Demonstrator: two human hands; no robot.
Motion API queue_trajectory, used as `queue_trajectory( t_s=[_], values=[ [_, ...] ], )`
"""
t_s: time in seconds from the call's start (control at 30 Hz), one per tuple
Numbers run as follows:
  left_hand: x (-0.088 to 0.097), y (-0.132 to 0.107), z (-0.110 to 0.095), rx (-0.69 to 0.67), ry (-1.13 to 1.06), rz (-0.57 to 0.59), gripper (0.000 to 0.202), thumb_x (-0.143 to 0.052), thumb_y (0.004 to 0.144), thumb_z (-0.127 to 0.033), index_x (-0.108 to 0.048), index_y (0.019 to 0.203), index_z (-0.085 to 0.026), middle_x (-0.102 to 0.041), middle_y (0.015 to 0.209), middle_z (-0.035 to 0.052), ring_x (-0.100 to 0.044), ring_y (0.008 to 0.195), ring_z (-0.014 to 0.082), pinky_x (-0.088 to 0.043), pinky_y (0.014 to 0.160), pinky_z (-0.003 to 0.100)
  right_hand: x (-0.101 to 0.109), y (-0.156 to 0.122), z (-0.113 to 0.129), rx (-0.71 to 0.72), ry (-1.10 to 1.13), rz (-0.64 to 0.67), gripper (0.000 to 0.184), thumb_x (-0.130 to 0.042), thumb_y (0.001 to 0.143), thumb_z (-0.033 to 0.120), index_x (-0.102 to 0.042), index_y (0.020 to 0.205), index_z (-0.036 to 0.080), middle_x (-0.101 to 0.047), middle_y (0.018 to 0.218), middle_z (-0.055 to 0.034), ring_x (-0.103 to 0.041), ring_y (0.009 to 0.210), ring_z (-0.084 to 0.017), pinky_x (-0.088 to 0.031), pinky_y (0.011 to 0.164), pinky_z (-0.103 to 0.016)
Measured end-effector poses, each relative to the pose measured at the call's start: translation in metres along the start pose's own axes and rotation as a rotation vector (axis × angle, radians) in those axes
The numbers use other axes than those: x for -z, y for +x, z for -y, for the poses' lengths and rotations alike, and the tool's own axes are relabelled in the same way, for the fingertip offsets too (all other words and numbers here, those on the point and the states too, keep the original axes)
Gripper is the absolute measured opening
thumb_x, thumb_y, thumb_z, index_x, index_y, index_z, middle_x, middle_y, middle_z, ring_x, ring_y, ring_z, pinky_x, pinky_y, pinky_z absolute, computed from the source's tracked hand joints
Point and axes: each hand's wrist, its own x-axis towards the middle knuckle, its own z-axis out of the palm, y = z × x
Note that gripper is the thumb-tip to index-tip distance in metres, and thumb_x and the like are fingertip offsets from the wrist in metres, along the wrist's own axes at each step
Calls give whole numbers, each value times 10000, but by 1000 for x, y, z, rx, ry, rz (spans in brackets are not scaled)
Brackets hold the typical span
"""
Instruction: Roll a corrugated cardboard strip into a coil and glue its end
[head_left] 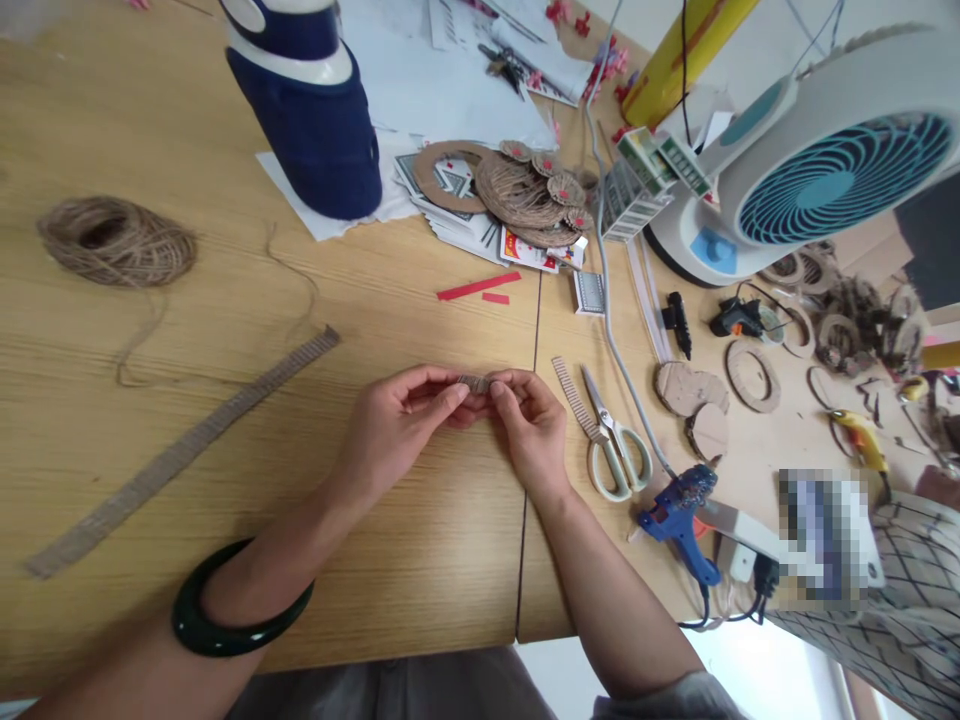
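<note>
My left hand (pixel 401 420) and my right hand (pixel 529 420) meet over the middle of the wooden table (pixel 225 300). Both pinch a short strip of corrugated cardboard (pixel 474 383) between thumbs and fingertips, the strip held level just above the tabletop. A dark green bangle (pixel 225 615) sits on my left forearm. A long corrugated cardboard strip (pixel 180 455) lies diagonally to the left of my hands. Another short corrugated strip (pixel 576 400) lies just right of my right hand, beside the scissors (pixel 616 440).
A ball of jute twine (pixel 112 240) lies far left. A blue glue gun (pixel 679 510) rests at the front right. Cardboard discs (pixel 690 395) and rings (pixel 754 375), a twine-wrapped disc (pixel 521 195), a desk fan (pixel 817 170) and a navy and white container (pixel 307 110) crowd the back and right.
</note>
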Motion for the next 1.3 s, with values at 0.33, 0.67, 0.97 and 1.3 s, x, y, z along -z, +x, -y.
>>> queue_trajectory(
  t_s=[0.33, 0.67, 0.97, 1.3],
  values=[
    [0, 1, 3, 35, -72, -7, 209, -789, 803, -361, -748, 902, -181, -799, 806, 35, -762, 694, 195, -649, 750, 351, 1, 2, -4, 8, 77, 34, 255, -791, 815, 394, -618, 893, 223, -677, 767, 32, -659, 691, -114, -593, 684, -253],
    [-3, -1, -1, 0, -46, -60, 229, -798, 779, -363, -750, 895, -171, -789, 779, 25, -761, 679, 198, -654, 733, 353, 2, 2, -7, 34, -14, 56, 249, -768, 821, 403, -613, 896, 222, -665, 794, 24, -648, 698, -118, -596, 656, -256],
    [-3, 1, -6, 2, -30, -76, 184, -795, 740, -329, -720, 827, -185, -758, 717, -4, -727, 610, 178, -642, 680, 337, -2, -3, -3, 113, -64, 6, 269, -686, 887, 477, -637, 1008, 242, -677, 791, 19, -651, 665, -133, -598, 652, -284],
    [4, 4, -3, -21, 0, 113, 161, -778, 739, -344, -740, 784, -195, -725, 646, -9, -663, 561, 147, -579, 611, 276, 6, 5, 1, 62, -9, -62, 222, -659, 875, 421, -640, 910, 203, -670, 762, 18, -617, 559, -96, -549, 583, -250]
  ],
)
